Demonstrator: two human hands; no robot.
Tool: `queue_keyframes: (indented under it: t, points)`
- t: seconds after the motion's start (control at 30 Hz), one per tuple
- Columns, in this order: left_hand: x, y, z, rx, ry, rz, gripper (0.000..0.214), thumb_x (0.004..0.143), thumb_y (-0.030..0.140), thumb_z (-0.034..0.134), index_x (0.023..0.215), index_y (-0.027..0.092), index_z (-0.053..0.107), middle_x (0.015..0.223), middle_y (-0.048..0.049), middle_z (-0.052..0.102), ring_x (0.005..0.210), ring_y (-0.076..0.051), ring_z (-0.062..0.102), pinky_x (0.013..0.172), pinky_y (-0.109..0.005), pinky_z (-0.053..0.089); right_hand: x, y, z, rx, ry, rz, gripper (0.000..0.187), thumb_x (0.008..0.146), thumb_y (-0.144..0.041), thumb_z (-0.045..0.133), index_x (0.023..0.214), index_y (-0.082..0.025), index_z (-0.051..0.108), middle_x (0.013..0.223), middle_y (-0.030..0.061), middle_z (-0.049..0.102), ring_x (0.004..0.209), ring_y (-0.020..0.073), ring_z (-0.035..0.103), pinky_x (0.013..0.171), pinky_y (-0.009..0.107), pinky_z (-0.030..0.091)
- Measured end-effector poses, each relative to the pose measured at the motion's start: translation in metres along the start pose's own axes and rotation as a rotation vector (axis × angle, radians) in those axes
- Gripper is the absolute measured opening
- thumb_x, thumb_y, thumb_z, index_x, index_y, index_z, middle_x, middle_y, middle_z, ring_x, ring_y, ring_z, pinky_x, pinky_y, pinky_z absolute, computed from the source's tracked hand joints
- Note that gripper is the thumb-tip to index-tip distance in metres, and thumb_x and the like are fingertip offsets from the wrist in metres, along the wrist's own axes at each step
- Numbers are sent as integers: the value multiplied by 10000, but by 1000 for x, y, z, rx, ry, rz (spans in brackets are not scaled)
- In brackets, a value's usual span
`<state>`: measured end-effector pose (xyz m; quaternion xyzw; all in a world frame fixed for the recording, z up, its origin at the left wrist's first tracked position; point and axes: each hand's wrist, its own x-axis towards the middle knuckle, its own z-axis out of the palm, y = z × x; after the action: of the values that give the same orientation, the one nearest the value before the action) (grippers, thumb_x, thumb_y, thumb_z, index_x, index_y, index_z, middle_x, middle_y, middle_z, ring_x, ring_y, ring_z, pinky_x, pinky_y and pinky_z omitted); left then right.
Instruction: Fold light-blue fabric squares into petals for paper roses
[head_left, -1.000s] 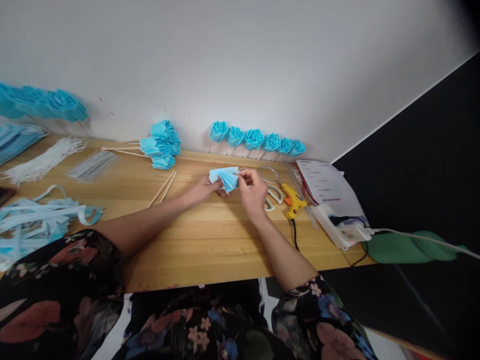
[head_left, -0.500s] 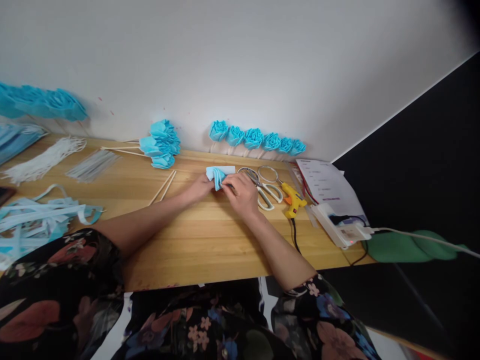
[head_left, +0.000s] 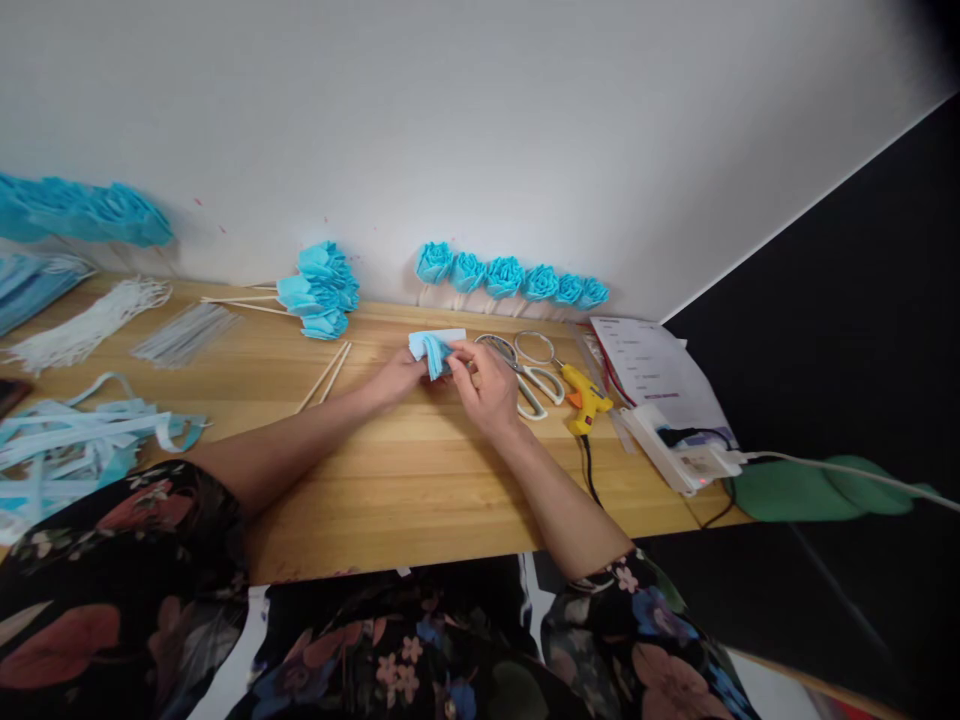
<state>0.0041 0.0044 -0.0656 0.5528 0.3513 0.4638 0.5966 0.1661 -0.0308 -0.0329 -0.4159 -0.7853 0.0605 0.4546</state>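
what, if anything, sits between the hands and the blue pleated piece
Nothing visible does. The left hand and the right hand both grip the blue pleated piece directly, one from each side. The scissors lie on the far side of the right hand, not between.

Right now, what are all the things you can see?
blue folded piece: one, light blue, between both hands
flower row: six, blue, along the wall
flowers on sticks: one bunch, blue, near the wall
loose sticks: two, pale wood, left of the hands
scissors: one, white handles, right of the hands
glue gun: one, yellow, beside the scissors
power strip: one, white, right table edge
table: one, wooden
left hand: one, holding the blue folded piece
right hand: one, holding the blue folded piece
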Motion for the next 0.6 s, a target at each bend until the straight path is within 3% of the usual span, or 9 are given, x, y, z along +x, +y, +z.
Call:
queue_keyframes:
  t: [0.17,0.33,0.47,0.6]
  points:
    - [-1,1,1,-41,-49,-5,463,757,501,731,1029,127,715,842,-69,753,789,-215,690,763,-322,522,-2,8,5,162,81,177,381,950,-324,571,1325,-257,546,899,35,755,792,200,701,759,356,566]
    - [1,-1,0,-32,-98,24,504,786,572,719,997,114,707,802,-91,750,704,-207,698,689,-310,528,1,19,12,379,149,375,479,880,-336,642,1335,-227,539,747,-13,689,676,162,646,689,312,552]
    - [0,0,-1,-12,-130,36,542,805,639,685,939,114,697,753,-94,741,675,-186,684,697,-304,526,5,26,13,498,149,477,336,832,-375,664,1125,-212,652,673,-45,598,598,128,564,597,267,499]
    - [0,1,-1,-12,-129,42,589,796,671,683,969,108,690,803,-107,751,674,-181,685,696,-305,535,8,28,9,527,106,504,192,803,-383,680,851,-198,686,716,-23,612,638,119,559,612,255,480]
